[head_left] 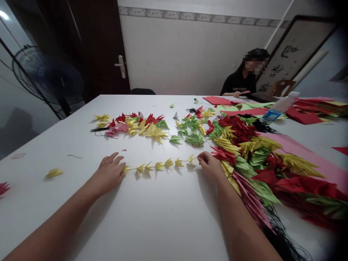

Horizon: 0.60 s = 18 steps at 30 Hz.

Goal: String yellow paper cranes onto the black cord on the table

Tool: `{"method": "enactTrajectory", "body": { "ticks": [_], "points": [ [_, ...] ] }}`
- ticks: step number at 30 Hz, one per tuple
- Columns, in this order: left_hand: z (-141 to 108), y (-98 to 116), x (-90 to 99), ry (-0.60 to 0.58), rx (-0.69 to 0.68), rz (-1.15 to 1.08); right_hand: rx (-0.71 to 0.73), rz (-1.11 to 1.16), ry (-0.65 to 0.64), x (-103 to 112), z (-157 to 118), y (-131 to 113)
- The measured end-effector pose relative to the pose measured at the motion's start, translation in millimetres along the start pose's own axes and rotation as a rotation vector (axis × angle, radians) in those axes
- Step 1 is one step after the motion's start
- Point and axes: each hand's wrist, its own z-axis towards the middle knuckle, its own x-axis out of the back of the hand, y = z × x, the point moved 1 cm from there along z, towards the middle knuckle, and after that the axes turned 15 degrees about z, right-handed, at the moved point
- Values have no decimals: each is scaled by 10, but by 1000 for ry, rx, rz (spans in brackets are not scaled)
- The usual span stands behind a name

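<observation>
A thin string of several small yellow folded-paper cranes (159, 166) stretches almost straight just over the white table (168, 217). My left hand (111, 170) is at its left end, thumb and forefinger at the last crane while the other fingers are spread. My right hand (210, 165) pinches the string's right end between thumb and fingertips, past a yellow crane. The exact grip of the left fingertips is partly hidden. One loose yellow paper crane (54, 173) lies left of my left hand. Beside my right hand is a heap of bundled red, yellow, green and pink paper cranes (251, 145).
Several strung cranes (141, 125) lie beyond my hands, with a dark-handled tool (99, 129) at their left. A plastic bottle (280, 107) leans among red paper sheets (304, 115). Black cords (282, 232) hang at the lower right. Another person (241, 79) sits across the table.
</observation>
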Motion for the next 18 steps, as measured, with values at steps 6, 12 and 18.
{"method": "enactTrajectory", "body": {
  "ticks": [6,12,18],
  "points": [
    [201,509,385,93,-72,-182,4,0,-35,-17,-25,-40],
    [509,1087,389,106,-140,-285,9,11,-32,-33,-20,-9],
    [486,850,207,126,-163,-191,20,8,-39,-27,0,46]
  ]
}}
